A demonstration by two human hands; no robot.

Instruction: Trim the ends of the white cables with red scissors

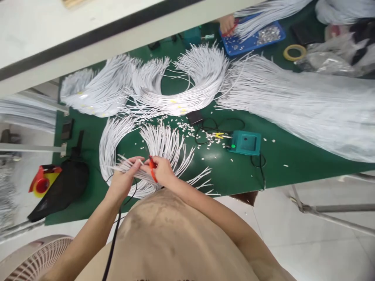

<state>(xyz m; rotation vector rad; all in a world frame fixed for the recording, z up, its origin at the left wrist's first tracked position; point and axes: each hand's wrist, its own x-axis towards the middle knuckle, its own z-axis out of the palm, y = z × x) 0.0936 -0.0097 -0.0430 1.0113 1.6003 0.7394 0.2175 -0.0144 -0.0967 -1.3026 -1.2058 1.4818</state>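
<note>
My left hand is closed around a few white wires, their ends pointing up and to the left. Close beside it, my right hand is wrapped around a small tool with red-orange handles, which looks like pliers or cutters; its jaws are too small to make out. The fingertips of both hands nearly meet at the wires. Under and around them lies a curved bundle of white wires on the green table.
Further wire bundles lie behind, with a long wrapped bundle at right. Small white scraps surround a teal device. A black bag sits left. Another person's hand works at a blue tray.
</note>
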